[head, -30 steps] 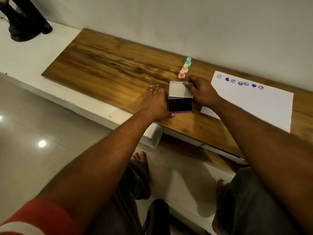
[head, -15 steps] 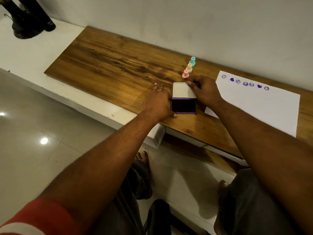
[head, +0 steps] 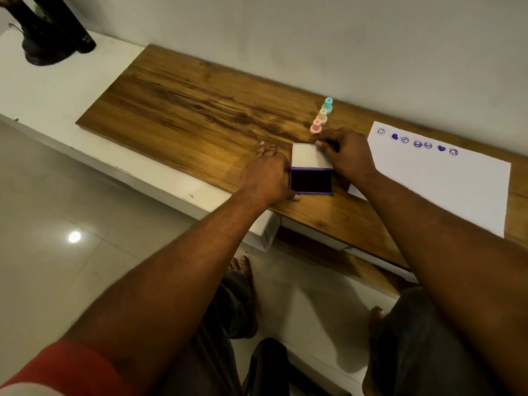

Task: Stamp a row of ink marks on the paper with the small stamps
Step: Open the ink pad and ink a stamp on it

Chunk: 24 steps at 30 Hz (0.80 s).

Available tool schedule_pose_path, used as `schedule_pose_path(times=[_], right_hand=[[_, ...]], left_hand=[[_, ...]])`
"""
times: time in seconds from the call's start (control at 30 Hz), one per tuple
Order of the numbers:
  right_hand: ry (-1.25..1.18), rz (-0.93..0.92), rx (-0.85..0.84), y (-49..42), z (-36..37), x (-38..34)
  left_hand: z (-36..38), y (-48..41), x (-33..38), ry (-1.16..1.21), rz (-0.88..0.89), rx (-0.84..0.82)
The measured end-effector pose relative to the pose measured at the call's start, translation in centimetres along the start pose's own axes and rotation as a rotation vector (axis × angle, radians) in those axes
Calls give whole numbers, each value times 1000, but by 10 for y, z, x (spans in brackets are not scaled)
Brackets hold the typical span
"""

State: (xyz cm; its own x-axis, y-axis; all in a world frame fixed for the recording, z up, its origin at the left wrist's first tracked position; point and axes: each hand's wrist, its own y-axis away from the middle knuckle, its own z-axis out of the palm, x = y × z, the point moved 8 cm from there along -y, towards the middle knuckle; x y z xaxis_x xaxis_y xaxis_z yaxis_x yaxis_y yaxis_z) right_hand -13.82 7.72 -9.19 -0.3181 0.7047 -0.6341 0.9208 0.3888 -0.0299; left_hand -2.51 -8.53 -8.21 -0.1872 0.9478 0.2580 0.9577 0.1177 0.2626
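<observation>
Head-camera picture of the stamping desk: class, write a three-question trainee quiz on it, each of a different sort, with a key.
1. True or false: the ink pad lies open.
2. How many small stamps stand beside the wall? A) two B) three C) five
3. Fill in: the row of marks on the paper is ____ in colour.

Key: 1 true, lid folded back under the right hand, left hand at the pad's side. 2 B: pink stamp, yellow stamp, teal stamp. 3 purple.

Both arms are stretched forward, forearms bare. The left hand is laid palm down, fingers extended. The right hand is curled, its fingertips pinched together.
</observation>
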Motion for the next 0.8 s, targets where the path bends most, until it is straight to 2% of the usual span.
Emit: schedule_pose_path(times=[0.13, 0.2, 0.33, 0.43, 0.53, 0.8], right_hand=[[-35, 40, 57, -3, -6, 4], [-45, 40, 147, -3, -17, 1], [75, -61, 309, -3, -35, -21], [227, -102, 238, -11, -25, -35], [330, -67, 144, -16, -9, -36], [319, -37, 116, -26, 8, -42]], left_hand=[[1, -1, -1, 11, 6, 11], [2, -1, -2, 21, 9, 13], [4, -2, -4, 22, 21, 4], [4, -4, -6, 23, 14, -6], [0, -6, -13, 41, -7, -16], [-8, -5, -32, 78, -41, -16]])
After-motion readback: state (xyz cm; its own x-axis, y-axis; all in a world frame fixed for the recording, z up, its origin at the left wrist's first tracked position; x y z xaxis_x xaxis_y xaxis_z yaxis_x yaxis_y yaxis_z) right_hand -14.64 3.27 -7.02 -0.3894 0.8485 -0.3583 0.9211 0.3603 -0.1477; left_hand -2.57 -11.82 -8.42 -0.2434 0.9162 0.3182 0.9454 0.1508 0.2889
